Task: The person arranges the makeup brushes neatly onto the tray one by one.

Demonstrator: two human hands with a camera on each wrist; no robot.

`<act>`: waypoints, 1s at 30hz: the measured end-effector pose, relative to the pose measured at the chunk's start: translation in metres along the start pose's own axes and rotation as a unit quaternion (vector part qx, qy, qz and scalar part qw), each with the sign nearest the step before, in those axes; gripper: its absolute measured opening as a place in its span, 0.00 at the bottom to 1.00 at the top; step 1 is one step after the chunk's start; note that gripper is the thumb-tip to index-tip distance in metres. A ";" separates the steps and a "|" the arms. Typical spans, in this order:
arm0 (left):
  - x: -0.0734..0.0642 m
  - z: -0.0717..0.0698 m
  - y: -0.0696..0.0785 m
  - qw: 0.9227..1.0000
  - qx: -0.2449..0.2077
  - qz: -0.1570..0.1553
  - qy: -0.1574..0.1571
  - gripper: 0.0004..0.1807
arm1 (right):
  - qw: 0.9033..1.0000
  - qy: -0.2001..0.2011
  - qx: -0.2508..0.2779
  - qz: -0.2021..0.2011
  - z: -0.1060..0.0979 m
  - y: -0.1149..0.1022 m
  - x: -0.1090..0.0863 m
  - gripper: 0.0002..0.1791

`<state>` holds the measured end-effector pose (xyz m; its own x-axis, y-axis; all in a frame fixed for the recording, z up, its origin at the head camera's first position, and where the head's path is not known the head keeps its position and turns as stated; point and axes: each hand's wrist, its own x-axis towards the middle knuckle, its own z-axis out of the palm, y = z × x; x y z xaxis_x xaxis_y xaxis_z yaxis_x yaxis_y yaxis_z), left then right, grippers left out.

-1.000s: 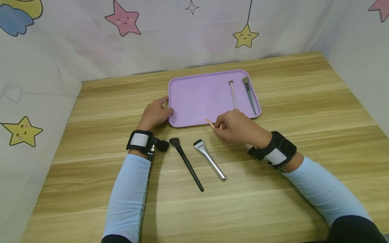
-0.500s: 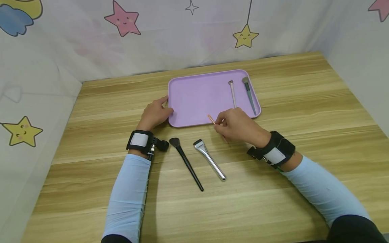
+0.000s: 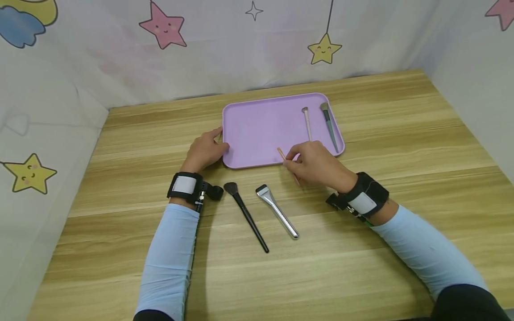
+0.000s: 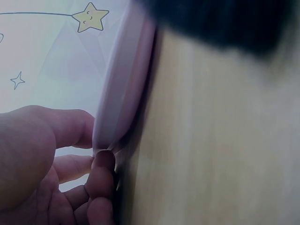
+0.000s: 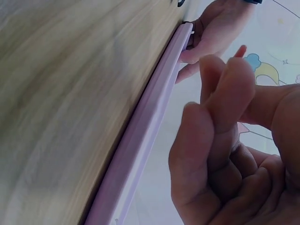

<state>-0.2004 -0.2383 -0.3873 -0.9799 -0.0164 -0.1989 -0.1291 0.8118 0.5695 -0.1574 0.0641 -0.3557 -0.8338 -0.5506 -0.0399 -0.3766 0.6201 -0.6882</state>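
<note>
My right hand (image 3: 317, 164) pinches a thin makeup brush (image 3: 281, 153) with an orange-brown tip, over the near edge of the lilac tray (image 3: 261, 129). The tip points away and to the left; part of the handle is hidden by the fingers. In the right wrist view only a small reddish end of the brush (image 5: 241, 51) shows past the fingertips. My left hand (image 3: 204, 150) holds the tray's left end, thumb over the rim. The left wrist view has its fingers curled at the tray wall (image 4: 122, 84).
On the tray's right side lie a slim pale brush (image 3: 307, 124) and a green-handled brush (image 3: 330, 128). Nearer me, a black brush (image 3: 246, 217) and a silver flat-headed brush (image 3: 277, 211) lie on the wooden table (image 3: 345, 267). A star-printed curtain (image 3: 225, 49) stands behind.
My right hand has shifted slightly away from me, bringing the thin brush's tip farther over the tray, and more of its handle shows. The left hand and tray stay put.
</note>
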 end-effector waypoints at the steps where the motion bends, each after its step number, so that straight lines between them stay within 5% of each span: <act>1: 0.000 0.000 0.000 1.000 0.000 -0.001 0.000 0.38 | 1.000 -0.001 0.004 0.003 0.000 0.000 0.000 0.09; 23: -0.001 0.000 0.001 1.000 0.004 0.004 0.005 0.38 | 0.997 0.008 0.067 0.039 -0.003 0.010 0.009 0.08; 30: -0.001 -0.001 0.002 1.000 0.001 0.002 0.005 0.37 | 0.998 0.021 0.050 0.043 -0.003 0.010 0.010 0.15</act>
<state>-0.1993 -0.2374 -0.3857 -0.9817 -0.0194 -0.1893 -0.1257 0.8132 0.5683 -0.1704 0.0667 -0.3614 -0.8784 -0.4725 -0.0724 -0.2628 0.6038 -0.7525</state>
